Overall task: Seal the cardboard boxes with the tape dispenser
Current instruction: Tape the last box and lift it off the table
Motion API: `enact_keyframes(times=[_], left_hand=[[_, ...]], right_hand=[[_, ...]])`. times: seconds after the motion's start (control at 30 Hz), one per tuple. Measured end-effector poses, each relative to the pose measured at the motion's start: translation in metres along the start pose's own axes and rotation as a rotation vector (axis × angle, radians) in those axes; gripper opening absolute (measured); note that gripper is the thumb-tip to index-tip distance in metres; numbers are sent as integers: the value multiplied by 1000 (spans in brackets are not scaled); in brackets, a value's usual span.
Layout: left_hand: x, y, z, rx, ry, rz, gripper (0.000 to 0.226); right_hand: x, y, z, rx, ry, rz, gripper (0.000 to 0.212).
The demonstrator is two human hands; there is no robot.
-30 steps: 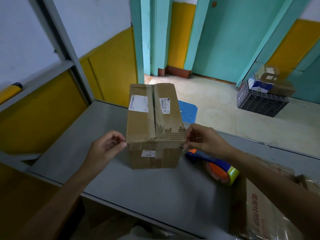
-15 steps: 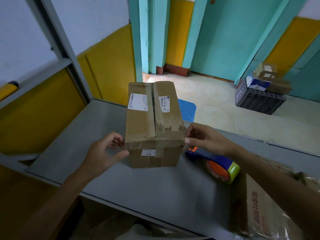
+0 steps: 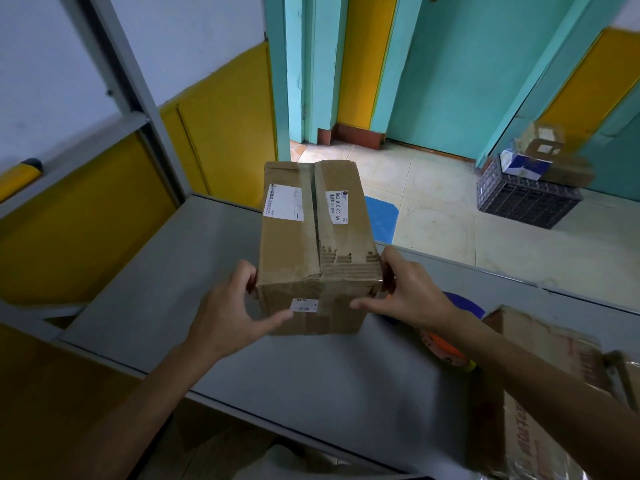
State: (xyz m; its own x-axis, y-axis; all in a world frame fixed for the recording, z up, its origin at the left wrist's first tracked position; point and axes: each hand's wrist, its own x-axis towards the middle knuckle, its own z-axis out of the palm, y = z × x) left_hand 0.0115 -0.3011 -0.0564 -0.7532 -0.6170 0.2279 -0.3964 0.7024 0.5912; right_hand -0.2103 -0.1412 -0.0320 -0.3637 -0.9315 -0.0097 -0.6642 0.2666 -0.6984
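On smooth grey table (image 3: 156,289), torn corrugated box (image 3: 294,244) in grip of left hand (image 3: 228,313), right hand (image 3: 412,292).

- Brown corrugated cardboard box (image 3: 294,251), white barcode labels (image 3: 284,202)
- Plain grey flat counter (image 3: 166,278)
- Blue-and-orange plastic tape dispenser (image 3: 443,346)
- Dark grid-patterned plastic crate (image 3: 526,202)
- Teal painted door (image 3: 467,81)

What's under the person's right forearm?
A tape dispenser: its blue body and orange roll show either side of the forearm, whose right hand grips the cardboard box. Its middle is hidden by the arm.
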Motion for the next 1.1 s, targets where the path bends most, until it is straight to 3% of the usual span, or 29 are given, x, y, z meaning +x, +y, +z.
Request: enact_keyframes(times=[0.1, 0.2, 0.37, 0.43, 0.53, 0.67, 0.8, 0.97, 1.1], left_hand=[[10, 20, 0, 80, 71, -144, 63], [15, 28, 3, 119, 141, -235, 60], [16, 17, 9, 120, 238, -97, 65], [18, 13, 10, 138, 235, -72, 66], [18, 9, 11, 86, 112, -42, 61], [3, -3, 15, -188, -108, 33, 50], [-8, -4, 9, -284, 21, 103, 17], [-6, -3, 9, -278, -27, 130, 13], [1, -4, 8, -237, 38, 140, 13]], right_hand=[[5, -11, 8, -26, 101, 117, 71], [6, -8, 17, -133, 186, 104, 73], [7, 6, 17, -310, 144, 45, 70], [9, 1, 13, -381, 284, 2, 80], [16, -12, 12, -457, 478, -208, 91], [27, -22, 36, -637, 344, -372, 66], [29, -19, 41, -724, 300, -372, 60], [29, -25, 44, -721, 269, -328, 61], [28, -28, 45, -720, 244, -282, 63]])
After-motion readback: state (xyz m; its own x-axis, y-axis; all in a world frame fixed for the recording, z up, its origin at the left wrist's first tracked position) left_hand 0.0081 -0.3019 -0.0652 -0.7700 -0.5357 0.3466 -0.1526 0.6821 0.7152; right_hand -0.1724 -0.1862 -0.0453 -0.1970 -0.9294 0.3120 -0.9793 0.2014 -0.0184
